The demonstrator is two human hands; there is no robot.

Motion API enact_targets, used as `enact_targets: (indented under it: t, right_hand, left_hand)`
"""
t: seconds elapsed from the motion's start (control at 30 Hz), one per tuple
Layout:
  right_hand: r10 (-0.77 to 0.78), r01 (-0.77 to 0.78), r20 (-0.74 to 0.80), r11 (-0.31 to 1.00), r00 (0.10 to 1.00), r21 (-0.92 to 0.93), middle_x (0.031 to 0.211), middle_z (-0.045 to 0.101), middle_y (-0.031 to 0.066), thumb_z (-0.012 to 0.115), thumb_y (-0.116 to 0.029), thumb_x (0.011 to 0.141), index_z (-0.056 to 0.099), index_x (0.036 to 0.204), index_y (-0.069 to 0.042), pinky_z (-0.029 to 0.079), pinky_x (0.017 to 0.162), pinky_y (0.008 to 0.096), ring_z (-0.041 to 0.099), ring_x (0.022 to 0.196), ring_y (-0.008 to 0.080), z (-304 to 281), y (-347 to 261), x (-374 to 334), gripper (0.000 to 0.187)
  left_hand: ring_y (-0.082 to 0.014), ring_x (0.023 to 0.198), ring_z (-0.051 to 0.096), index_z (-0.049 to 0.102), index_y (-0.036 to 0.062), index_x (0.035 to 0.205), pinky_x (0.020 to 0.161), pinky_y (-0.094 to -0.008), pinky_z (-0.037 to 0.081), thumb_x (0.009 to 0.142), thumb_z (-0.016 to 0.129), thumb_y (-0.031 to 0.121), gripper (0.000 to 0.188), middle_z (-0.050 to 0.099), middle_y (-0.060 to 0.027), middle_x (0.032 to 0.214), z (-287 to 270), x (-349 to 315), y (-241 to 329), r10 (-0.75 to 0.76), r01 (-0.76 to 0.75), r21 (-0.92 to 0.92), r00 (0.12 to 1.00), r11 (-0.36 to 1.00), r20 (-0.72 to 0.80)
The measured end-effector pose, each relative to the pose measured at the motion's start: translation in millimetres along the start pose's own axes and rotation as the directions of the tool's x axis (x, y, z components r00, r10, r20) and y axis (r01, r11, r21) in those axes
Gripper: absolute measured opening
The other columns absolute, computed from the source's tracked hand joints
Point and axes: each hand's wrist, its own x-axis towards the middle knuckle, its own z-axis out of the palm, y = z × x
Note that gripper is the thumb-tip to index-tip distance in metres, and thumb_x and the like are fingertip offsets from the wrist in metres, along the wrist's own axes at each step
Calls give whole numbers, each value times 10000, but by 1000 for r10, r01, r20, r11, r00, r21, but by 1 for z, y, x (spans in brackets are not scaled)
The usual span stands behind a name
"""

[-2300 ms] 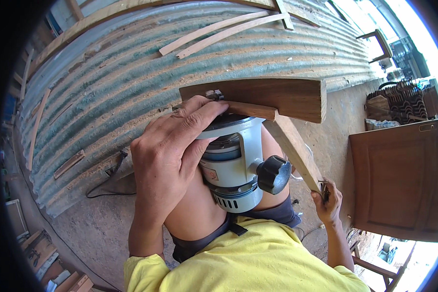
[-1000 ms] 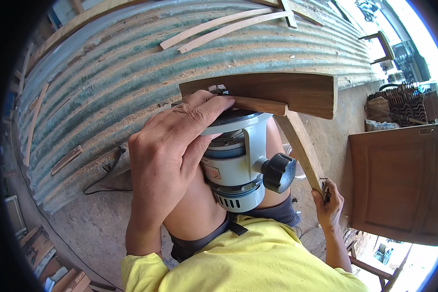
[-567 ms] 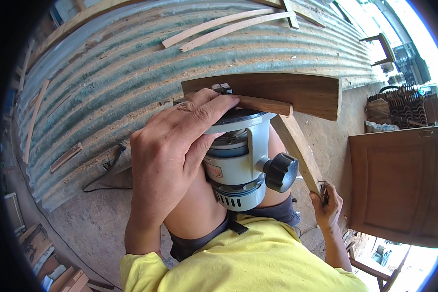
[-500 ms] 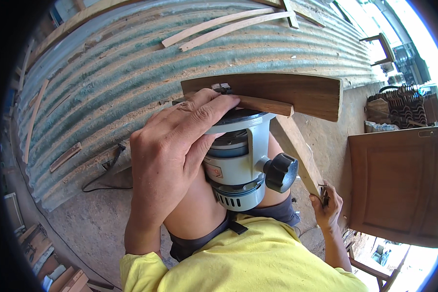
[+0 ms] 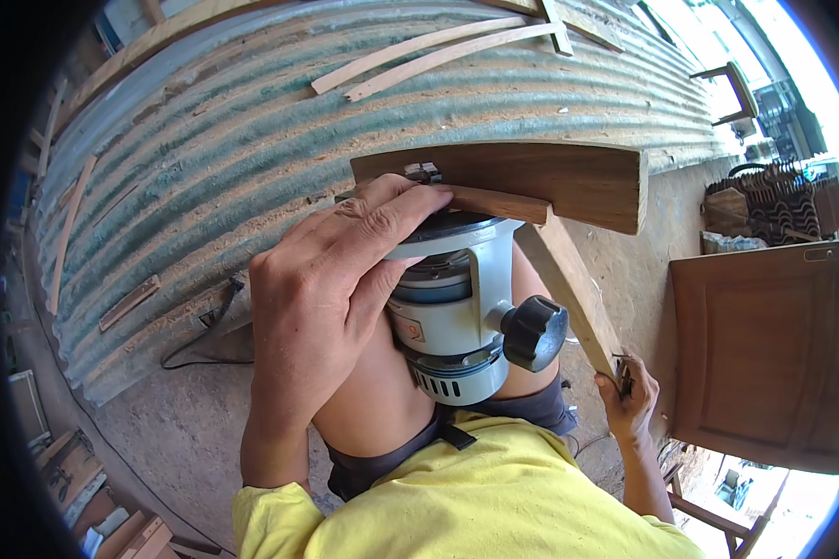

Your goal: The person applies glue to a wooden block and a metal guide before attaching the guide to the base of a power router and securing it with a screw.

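Observation:
My left hand (image 5: 331, 289) is clamped over the top of a grey electric router (image 5: 457, 317), which rests on my thigh with its black knob (image 5: 536, 333) pointing right. My fingers reach onto the router's base and a thin wooden piece lying across it. A dark curved wooden board (image 5: 550, 177) stands just beyond the router. A long pale wooden strip (image 5: 573, 279) runs from the board down to the right. My right hand (image 5: 629, 405) grips that strip's lower end.
A corrugated metal sheet (image 5: 252, 149) dusted with sawdust lies ahead, with thin curved slats (image 5: 438, 51) on it. A black cable (image 5: 200, 340) trails over the dirt floor at the left. A brown panelled cabinet door (image 5: 764, 354) lies at the right.
The board and the router have shifted slightly to the right in view. Both hands keep the same grips.

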Motion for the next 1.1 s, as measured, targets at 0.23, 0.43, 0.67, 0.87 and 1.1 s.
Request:
enact_targets:
  t: [0.23,0.43,0.67,0.87,1.1]
  right_hand:
    - [84,-87,-75,996,994,-37,804,663,80,829,-196,911,676,1201,-8,483,615,300,610,659,149,2,4,-1,377]
    - [497,-427,-213,852,841,304,754,555,-36,703,-272,1048,624,1087,-77,383,563,234,473,619,45,27,67,22,213]
    - [617,-564,-92,762,782,318,708,525,-36,694,-379,1059,632,1081,-77,397,522,242,479,588,44,50,179,37,309]
    - [655,-659,-83,751,751,-36,920,727,194,748,-433,979,687,1152,59,540,754,455,696,820,299,80,333,-2,525]
    - [823,-833,145,553,550,20,1119,751,216,753,-359,970,681,1245,48,538,917,435,712,1041,304,153,417,-47,497]
  left_hand:
    - [-325,1083,757,759,169,1317,925,-438,620,836,764,25,502,773,-87,1248,0,-1,-10,51,-50,37,998,998,-31]
    - [-347,1176,728,767,116,1284,1044,-460,578,823,743,20,472,764,-116,1262,-13,-9,-36,141,-138,-124,990,983,23]
    - [-392,1199,715,746,-7,1236,1066,-482,526,871,706,73,376,711,-249,1289,-14,0,-45,160,-109,-431,984,896,84]
    - [-299,1236,654,735,-42,1200,1110,-414,468,939,670,215,372,681,-233,1283,-24,20,-40,64,78,-644,979,761,194]
    - [-268,1199,667,745,-30,1144,1084,-402,489,917,803,94,265,710,-192,1219,-34,30,-28,-59,232,-627,957,744,284]
